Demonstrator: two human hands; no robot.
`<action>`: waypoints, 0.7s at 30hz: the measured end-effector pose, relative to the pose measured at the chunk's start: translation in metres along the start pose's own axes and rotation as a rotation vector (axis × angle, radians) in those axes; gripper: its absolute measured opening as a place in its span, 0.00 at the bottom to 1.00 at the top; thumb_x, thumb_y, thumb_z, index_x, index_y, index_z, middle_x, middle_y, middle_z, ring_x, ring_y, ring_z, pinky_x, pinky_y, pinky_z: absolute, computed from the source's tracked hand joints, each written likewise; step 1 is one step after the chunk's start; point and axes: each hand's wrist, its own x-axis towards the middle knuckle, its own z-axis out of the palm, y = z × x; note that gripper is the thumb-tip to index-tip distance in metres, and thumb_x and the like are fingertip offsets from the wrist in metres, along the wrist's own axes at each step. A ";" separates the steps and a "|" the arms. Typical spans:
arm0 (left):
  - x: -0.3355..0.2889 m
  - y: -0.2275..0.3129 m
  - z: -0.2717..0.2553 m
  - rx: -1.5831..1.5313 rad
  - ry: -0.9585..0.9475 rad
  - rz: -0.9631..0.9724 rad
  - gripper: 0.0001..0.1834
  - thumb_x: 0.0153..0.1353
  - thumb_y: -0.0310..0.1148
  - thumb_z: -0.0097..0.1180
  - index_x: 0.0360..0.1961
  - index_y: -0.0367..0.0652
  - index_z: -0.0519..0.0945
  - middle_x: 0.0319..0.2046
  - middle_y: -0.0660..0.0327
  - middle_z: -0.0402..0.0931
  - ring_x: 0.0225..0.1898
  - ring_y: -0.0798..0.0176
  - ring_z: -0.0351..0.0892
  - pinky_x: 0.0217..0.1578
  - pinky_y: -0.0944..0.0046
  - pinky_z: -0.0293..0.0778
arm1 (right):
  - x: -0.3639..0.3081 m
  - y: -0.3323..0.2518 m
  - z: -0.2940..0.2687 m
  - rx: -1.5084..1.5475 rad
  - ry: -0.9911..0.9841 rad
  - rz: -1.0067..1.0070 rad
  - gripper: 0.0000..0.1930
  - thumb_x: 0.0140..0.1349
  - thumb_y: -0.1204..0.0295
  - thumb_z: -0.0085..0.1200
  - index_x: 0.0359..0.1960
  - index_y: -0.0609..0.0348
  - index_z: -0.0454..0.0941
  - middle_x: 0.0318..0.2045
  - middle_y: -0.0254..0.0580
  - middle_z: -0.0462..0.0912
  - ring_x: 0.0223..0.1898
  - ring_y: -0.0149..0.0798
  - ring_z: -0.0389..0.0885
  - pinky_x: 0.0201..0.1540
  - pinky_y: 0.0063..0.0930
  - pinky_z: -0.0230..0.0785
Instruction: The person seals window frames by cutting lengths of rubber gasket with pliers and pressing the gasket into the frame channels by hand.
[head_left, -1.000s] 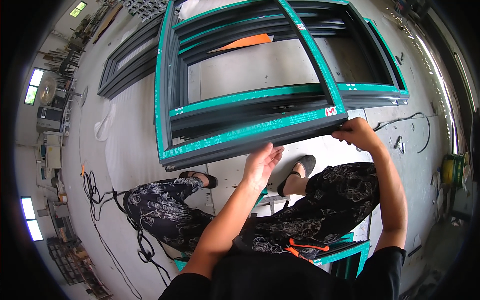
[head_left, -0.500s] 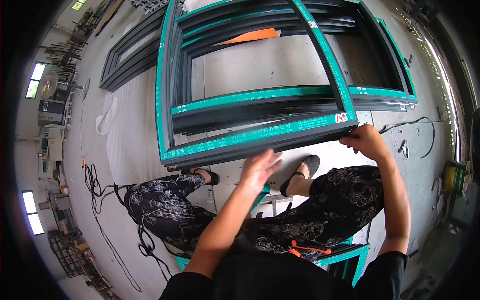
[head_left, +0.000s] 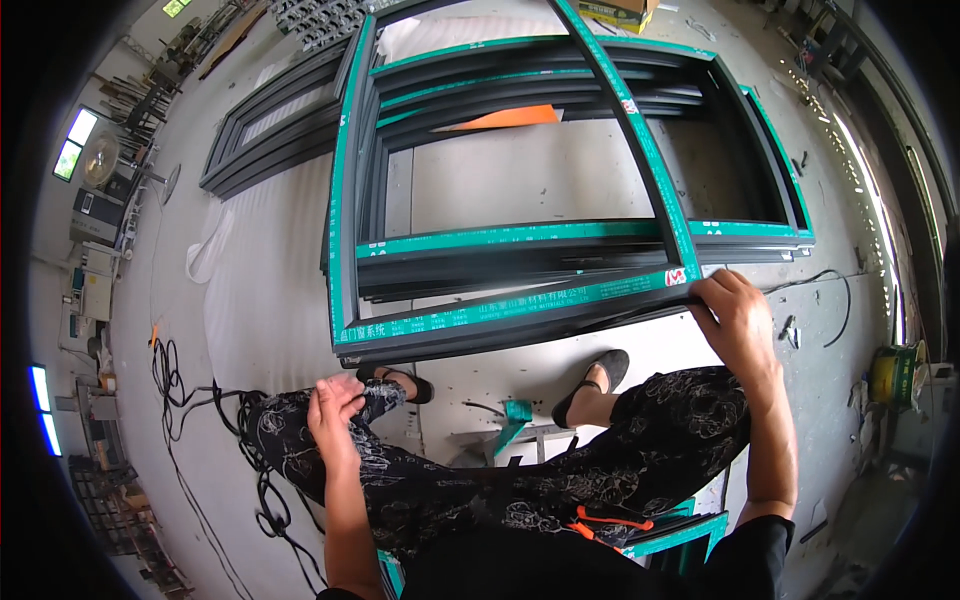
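Observation:
A large dark grey window frame point(head_left: 520, 312) with green protective film lies on top of a stack in front of me. My right hand point(head_left: 740, 320) is closed round its near right corner, fingers over the edge. From those fingers a thin dark strip point(head_left: 630, 320) runs left beneath the near edge; I cannot tell whether it is loose or part of the frame. My left hand point(head_left: 338, 405) is off the frame, just below its near left corner and above my left knee. Its fingers are loosely bent and apart, with nothing seen in them.
More green-filmed frames point(head_left: 740, 228) lie beneath, and dark frames point(head_left: 270, 130) lie at the far left. An orange-handled tool point(head_left: 610, 520) rests at my lap. Black cable point(head_left: 265, 490) coils on the floor at left. A carton point(head_left: 620, 12) stands at the back.
My left hand has moved from below the middle of the near edge leftward to the near left corner. My right hand stays at the right corner, its fingers now further over it.

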 end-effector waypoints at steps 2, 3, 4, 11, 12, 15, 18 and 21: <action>-0.002 0.017 0.034 0.138 0.015 0.397 0.23 0.72 0.45 0.38 0.49 0.33 0.73 0.39 0.52 0.79 0.42 0.60 0.79 0.43 0.62 0.75 | 0.027 -0.018 0.003 -0.019 0.080 -0.145 0.11 0.45 0.74 0.63 0.32 0.58 0.77 0.29 0.42 0.78 0.35 0.47 0.78 0.38 0.39 0.72; -0.002 0.023 0.060 0.227 0.037 0.574 0.20 0.72 0.39 0.37 0.52 0.34 0.72 0.39 0.54 0.79 0.42 0.61 0.78 0.43 0.62 0.74 | 0.040 -0.017 0.011 0.009 0.081 -0.218 0.11 0.45 0.73 0.64 0.32 0.58 0.77 0.29 0.42 0.78 0.36 0.47 0.78 0.38 0.38 0.72; 0.000 0.029 0.081 0.350 0.018 0.648 0.18 0.71 0.36 0.41 0.53 0.35 0.71 0.40 0.54 0.79 0.43 0.58 0.77 0.46 0.59 0.72 | 0.051 -0.010 0.025 0.036 0.086 -0.291 0.12 0.46 0.72 0.64 0.32 0.58 0.76 0.29 0.42 0.79 0.36 0.47 0.78 0.39 0.38 0.72; 0.025 0.011 0.166 0.752 -0.011 1.109 0.14 0.62 0.39 0.52 0.23 0.44 0.78 0.19 0.58 0.75 0.24 0.50 0.75 0.31 0.53 0.70 | 0.045 -0.010 0.062 -0.062 0.067 -0.133 0.16 0.51 0.59 0.62 0.20 0.57 0.73 0.20 0.46 0.77 0.25 0.49 0.78 0.27 0.42 0.71; 0.024 0.006 0.165 0.701 0.029 1.158 0.16 0.61 0.40 0.53 0.17 0.46 0.76 0.15 0.59 0.73 0.20 0.52 0.74 0.28 0.54 0.70 | 0.036 -0.010 0.063 -0.062 0.083 -0.110 0.17 0.50 0.57 0.63 0.19 0.56 0.73 0.19 0.46 0.76 0.25 0.49 0.78 0.27 0.41 0.71; 0.038 -0.009 0.130 0.623 -0.018 1.224 0.15 0.57 0.40 0.55 0.18 0.46 0.77 0.15 0.59 0.73 0.20 0.50 0.74 0.27 0.53 0.70 | 0.007 -0.044 0.066 -0.048 -0.035 -0.178 0.15 0.48 0.60 0.63 0.24 0.57 0.72 0.18 0.43 0.75 0.25 0.47 0.77 0.26 0.40 0.71; 0.057 -0.004 0.095 0.573 -0.086 1.250 0.14 0.57 0.39 0.54 0.17 0.45 0.76 0.16 0.59 0.73 0.20 0.49 0.74 0.28 0.53 0.70 | -0.019 -0.090 0.075 0.031 -0.069 -0.167 0.15 0.48 0.65 0.63 0.26 0.58 0.68 0.17 0.41 0.74 0.24 0.44 0.77 0.27 0.38 0.70; 0.098 0.004 0.084 0.553 -0.220 1.290 0.14 0.57 0.38 0.52 0.17 0.46 0.74 0.15 0.58 0.71 0.20 0.48 0.72 0.26 0.52 0.68 | -0.020 -0.129 0.077 0.075 -0.095 -0.105 0.13 0.50 0.68 0.62 0.25 0.58 0.67 0.14 0.40 0.74 0.22 0.43 0.76 0.26 0.35 0.69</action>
